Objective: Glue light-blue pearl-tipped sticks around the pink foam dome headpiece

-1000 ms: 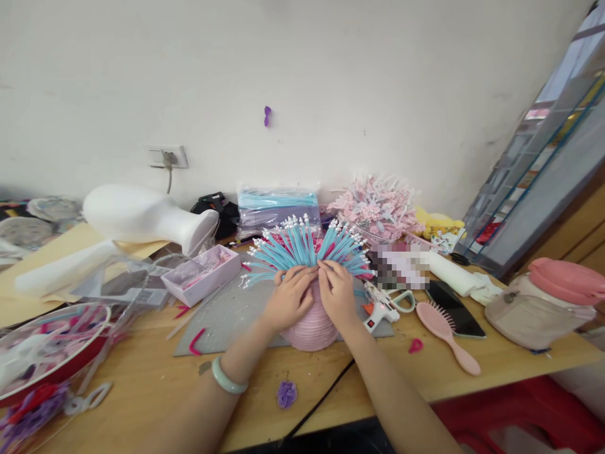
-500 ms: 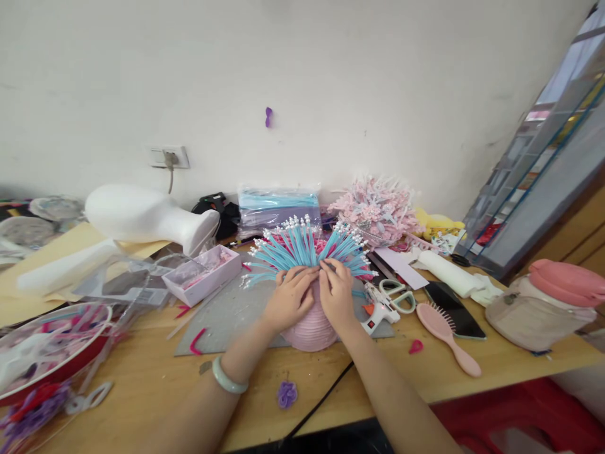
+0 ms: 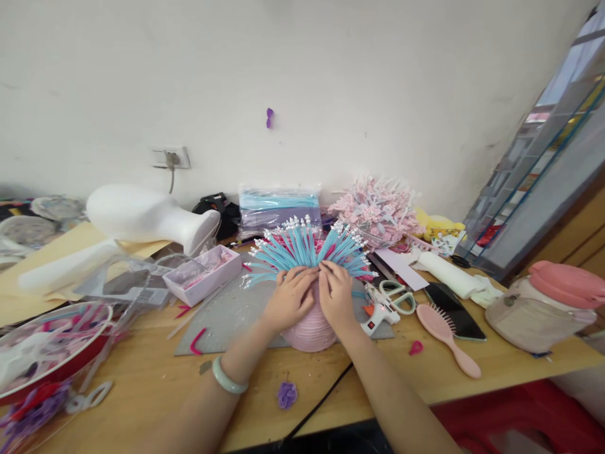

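Light-blue pipe cleaners with white beads at their tips fan out from the top of a pink ribbed, rounded form. Behind the blue stems some bright pink ones show. My left hand lies over the near base of the fan, its fingers bent around the stem ends. From the other side, my right hand pinches at the same spot, its fingertips meeting the left ones. The stem ends are hidden under the fingers. Beneath the form lies a grey cutting mat.
Right of the mat are a white glue gun, scissors, a pink hairbrush, a phone and a pink-lidded jug. On the left stand a small box, a foam head and a red-and-white bowl. A purple flower lies in front.
My right fingers have shifted very slightly at the base of the stems. The left hand and the pink form stay in place.
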Demonstrator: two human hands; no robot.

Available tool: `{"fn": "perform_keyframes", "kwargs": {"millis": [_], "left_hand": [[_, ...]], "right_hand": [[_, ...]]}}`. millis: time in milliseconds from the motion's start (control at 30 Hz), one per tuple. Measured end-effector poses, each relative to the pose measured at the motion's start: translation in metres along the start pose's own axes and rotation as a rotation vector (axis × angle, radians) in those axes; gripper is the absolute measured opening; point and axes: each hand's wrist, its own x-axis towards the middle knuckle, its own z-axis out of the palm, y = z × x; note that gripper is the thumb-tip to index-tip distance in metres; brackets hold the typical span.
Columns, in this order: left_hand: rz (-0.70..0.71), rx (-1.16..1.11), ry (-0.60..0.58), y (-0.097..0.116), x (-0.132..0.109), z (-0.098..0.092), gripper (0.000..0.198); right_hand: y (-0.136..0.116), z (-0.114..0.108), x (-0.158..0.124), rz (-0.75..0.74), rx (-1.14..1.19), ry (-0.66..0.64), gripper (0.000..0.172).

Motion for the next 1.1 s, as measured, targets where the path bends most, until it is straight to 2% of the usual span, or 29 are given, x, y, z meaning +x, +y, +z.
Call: {"fn": "perform_keyframes", "kwargs": {"millis": [367, 567, 767, 1100], "left_hand": [[0.042, 0.046, 0.001, -0.002, 0.003, -0.004, 0.033], [-0.115, 0.127, 0.054, 0.011, 0.002, -0.004, 0.031], [-0.229, 0.011, 0.030, 0.021, 0.004, -0.001, 0.033], [-0.134, -0.137, -0.023, 0.008, 0.003, -0.005, 0.040]], "right_hand": [[0.000, 0.001, 0.009, 0.012, -0.013, -0.031, 0.034], [0.003, 0.001, 0.003, 0.024, 0.027, -0.027, 0.034], [0.004, 0.001, 0.002, 0.058, 0.109, -0.010, 0.033], [0.004, 0.001, 0.004, 0.099, 0.163, -0.010, 0.033]]}}
